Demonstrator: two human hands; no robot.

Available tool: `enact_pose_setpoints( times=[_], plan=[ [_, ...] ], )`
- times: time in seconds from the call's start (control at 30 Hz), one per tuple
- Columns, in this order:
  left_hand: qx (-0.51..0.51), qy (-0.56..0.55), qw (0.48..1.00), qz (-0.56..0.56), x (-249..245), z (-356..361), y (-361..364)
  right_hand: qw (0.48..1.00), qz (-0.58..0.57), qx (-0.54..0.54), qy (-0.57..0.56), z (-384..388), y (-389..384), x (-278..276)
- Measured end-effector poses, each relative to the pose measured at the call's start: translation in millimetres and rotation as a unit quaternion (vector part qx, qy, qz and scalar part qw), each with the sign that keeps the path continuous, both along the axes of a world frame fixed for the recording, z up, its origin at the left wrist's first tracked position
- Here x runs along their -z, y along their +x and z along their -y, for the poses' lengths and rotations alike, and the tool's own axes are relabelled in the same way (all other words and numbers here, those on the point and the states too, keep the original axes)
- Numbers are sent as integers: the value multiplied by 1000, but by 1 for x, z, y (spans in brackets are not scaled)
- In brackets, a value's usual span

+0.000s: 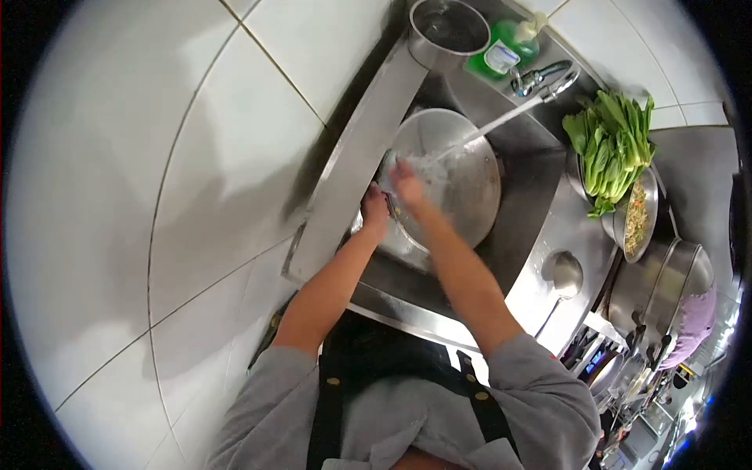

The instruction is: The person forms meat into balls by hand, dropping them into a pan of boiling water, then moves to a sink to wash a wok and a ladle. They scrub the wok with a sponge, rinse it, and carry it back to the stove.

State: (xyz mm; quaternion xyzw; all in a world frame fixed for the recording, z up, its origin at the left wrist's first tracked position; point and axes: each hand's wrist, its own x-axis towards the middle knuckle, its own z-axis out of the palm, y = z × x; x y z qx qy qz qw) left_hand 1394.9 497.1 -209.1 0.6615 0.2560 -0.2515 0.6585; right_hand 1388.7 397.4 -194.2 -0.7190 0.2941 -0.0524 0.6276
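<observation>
A wide metal pot sits in the steel sink, with water from the faucet splashing inside it. My left hand is closed at the pot's left side, on the edge of a shiny metal vessel whose full shape is hidden. Over the pot's left part, my right hand is smeared by motion in the splashing water. Its fingers, and anything in them, cannot be made out.
A steel container and a green soap bottle stand behind the sink. To the right are leafy greens, a bowl of chopped food, a ladle and large pots. A tiled wall borders the left.
</observation>
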Motion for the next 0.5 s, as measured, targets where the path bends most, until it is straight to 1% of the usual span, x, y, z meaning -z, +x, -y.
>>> enact_pose_setpoints(
  times=[0.03,0.07,0.1,0.13,0.17,0.2,0.23,0.27,0.3,0.33,0.37,0.4,0.43,0.47,0.5],
  plan=[
    [-21,18,1000,-2,4,2,-1,985,-129,-72,-90,-9,-26,-3],
    [-42,35,999,-5,8,4,-2,941,-254,-140,-177,-15,-54,-8],
    [-18,14,999,-29,-4,-1,-3,897,-326,-193,-228,5,-114,9],
    [6,-11,999,-52,-15,0,-1,882,-378,-197,-202,38,-139,9],
    [16,-31,999,-39,-23,0,0,862,-431,-202,-177,71,-164,9],
    [22,-34,998,-40,-26,0,1,869,-463,-158,-71,89,-162,-5],
    [37,-16,999,-25,-28,0,1,868,-468,-151,-71,86,-164,-1],
    [50,2,999,-8,-17,0,-2,889,-415,-165,-97,75,-164,9],
    [22,-22,999,-13,-6,1,-3,902,-382,-169,-112,65,-159,20],
    [26,-23,999,-7,-8,1,-4,913,-348,-174,-127,56,-154,31],
    [21,-19,999,-44,-17,-2,-7,869,-390,-184,-244,45,-151,46],
    [13,-16,997,-79,-28,-2,-5,808,-436,-187,-349,33,-148,60],
    [10,-39,996,-80,-46,0,-3,783,-460,-148,-391,49,-141,69],
    [7,-60,995,-81,-62,1,-5,777,-464,-85,-417,76,-128,79],
    [-3,-56,994,-92,-68,2,-6,773,-446,-17,-451,102,-113,88]
  ],
)
